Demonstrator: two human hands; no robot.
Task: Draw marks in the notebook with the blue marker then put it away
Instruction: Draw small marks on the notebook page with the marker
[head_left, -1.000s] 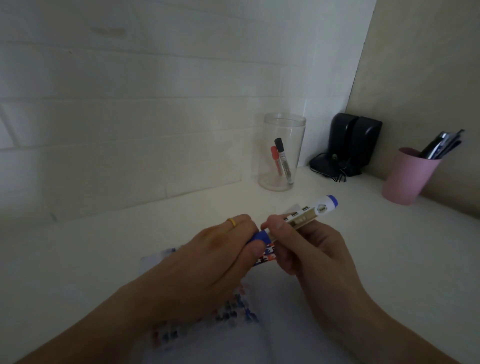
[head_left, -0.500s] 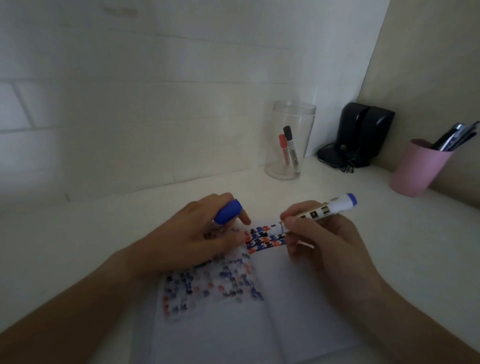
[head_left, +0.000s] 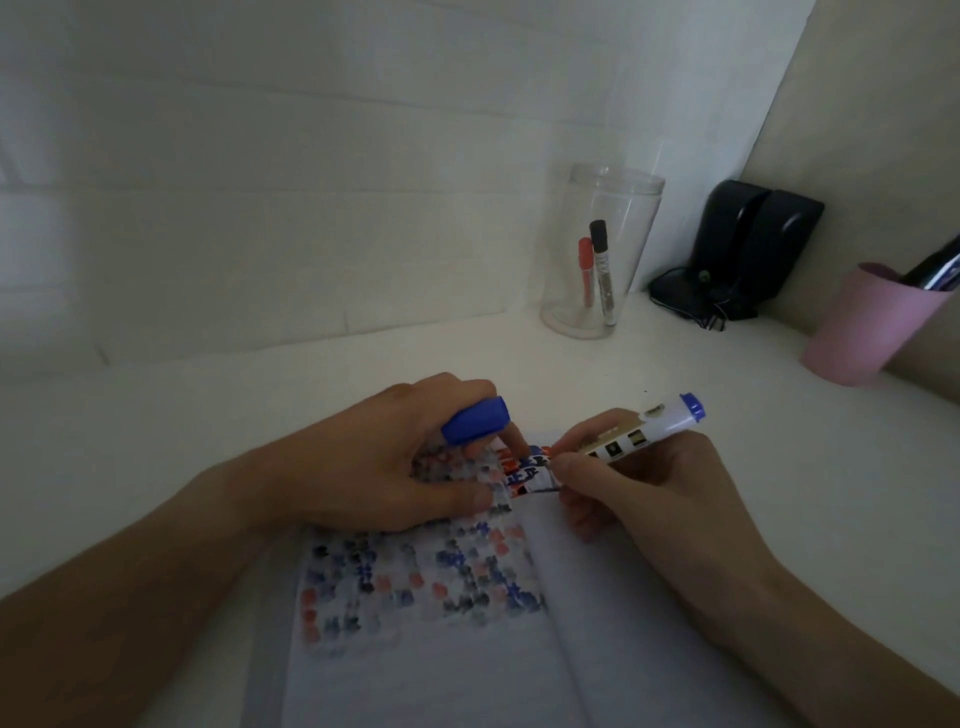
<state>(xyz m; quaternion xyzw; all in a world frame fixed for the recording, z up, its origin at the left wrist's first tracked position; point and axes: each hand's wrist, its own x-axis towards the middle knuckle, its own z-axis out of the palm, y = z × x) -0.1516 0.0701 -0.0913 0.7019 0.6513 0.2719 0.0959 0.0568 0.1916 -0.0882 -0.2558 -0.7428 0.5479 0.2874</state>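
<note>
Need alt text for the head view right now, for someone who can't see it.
The right hand presses the blue marker to the open notebook; the left hand steadies the page, holding the cap.

Clear plastic jar (head_left: 602, 249) upright on white desk (head_left: 260, 410) near back wall, holding red marker (head_left: 586, 270) and black-capped marker (head_left: 602, 270), both leaning inside. Black speakers (head_left: 753, 244) in the corner right of jar, tangled cable at their base. Pink cup (head_left: 872, 322) far right, dark pens (head_left: 935, 267) sticking out. White tiled wall (head_left: 260, 182) behind.
</note>
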